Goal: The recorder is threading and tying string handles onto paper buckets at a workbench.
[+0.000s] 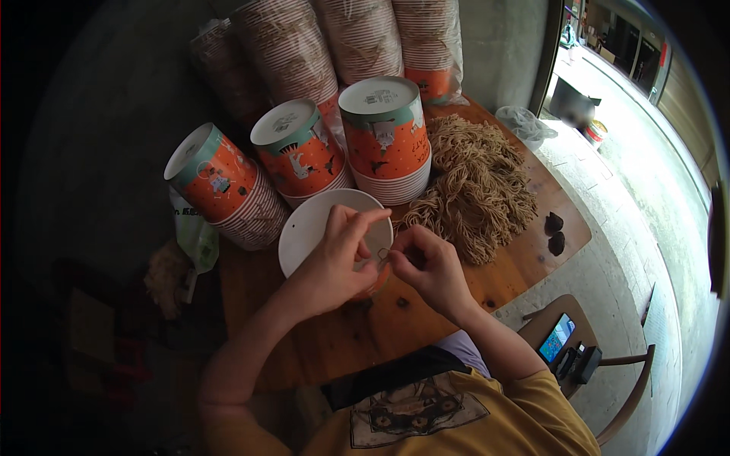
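An open white paper bucket stands in front of me on the wooden table, its mouth tilted toward me. Over its right rim my two hands meet. My left hand has its thumb pressed to lower fingers while the index finger stretches to the right. Thumb and index finger of my right hand pinch together close by. Between the fingertips shows a small loop of thin cord. Beside the bucket, to the right, lies a big tangled heap of tan cords.
Three stacks of orange and green paper buckets stand upside down behind. Wrapped bucket stacks rise against the wall. Two dark lumps and a clear plastic bag lie at the table's right. A phone rests on a chair.
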{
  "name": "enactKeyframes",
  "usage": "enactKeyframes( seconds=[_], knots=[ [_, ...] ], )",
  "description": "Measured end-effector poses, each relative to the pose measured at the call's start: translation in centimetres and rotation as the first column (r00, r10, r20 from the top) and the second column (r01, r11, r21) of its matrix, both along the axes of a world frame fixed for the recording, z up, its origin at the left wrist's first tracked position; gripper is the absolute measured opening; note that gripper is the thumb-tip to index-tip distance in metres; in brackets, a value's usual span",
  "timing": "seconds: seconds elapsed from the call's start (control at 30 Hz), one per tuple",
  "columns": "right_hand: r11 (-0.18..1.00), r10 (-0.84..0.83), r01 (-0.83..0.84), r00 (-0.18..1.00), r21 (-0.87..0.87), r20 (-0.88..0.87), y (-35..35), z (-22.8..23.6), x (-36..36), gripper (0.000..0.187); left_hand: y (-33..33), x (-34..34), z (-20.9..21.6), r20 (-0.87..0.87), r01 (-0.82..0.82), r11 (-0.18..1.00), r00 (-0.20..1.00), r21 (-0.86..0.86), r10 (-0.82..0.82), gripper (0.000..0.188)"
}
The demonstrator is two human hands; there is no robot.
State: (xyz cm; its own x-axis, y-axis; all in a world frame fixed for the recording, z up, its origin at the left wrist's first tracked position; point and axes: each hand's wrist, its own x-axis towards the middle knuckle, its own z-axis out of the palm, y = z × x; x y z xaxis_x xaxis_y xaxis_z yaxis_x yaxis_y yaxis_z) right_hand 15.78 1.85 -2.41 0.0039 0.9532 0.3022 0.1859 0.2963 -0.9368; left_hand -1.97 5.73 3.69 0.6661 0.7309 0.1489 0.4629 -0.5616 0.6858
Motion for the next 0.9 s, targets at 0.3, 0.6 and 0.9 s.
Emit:
enactKeyframes(
  seconds=[0.3, 0.6, 0.9],
  knots=[
    [0.981, 0.106, -0.144, 0.959, -0.131, -0.262, 0.1, -0.3, 0.1, 0.012, 0.0, -0.3, -0.7, -0.004, 0.017, 0.998, 1.0, -0.068, -0.017, 0.042],
    [0.97, 0.129, -0.187, 0.936, -0.153, -0.327, 0.4, -0.9, 0.1, 0.015, 0.9, -0.6, -1.3, 0.141, 0.029, 0.911, 0.989, -0.411, 0.033, 0.028],
    [0.994, 0.052, -0.061, 0.994, -0.093, -0.094, -0.2, -0.6, 0.0, 0.016, 0.6, -0.3, -0.4, 0.028, -0.025, 0.96, 0.999, -0.278, 0.034, 0.009]
  ],
)
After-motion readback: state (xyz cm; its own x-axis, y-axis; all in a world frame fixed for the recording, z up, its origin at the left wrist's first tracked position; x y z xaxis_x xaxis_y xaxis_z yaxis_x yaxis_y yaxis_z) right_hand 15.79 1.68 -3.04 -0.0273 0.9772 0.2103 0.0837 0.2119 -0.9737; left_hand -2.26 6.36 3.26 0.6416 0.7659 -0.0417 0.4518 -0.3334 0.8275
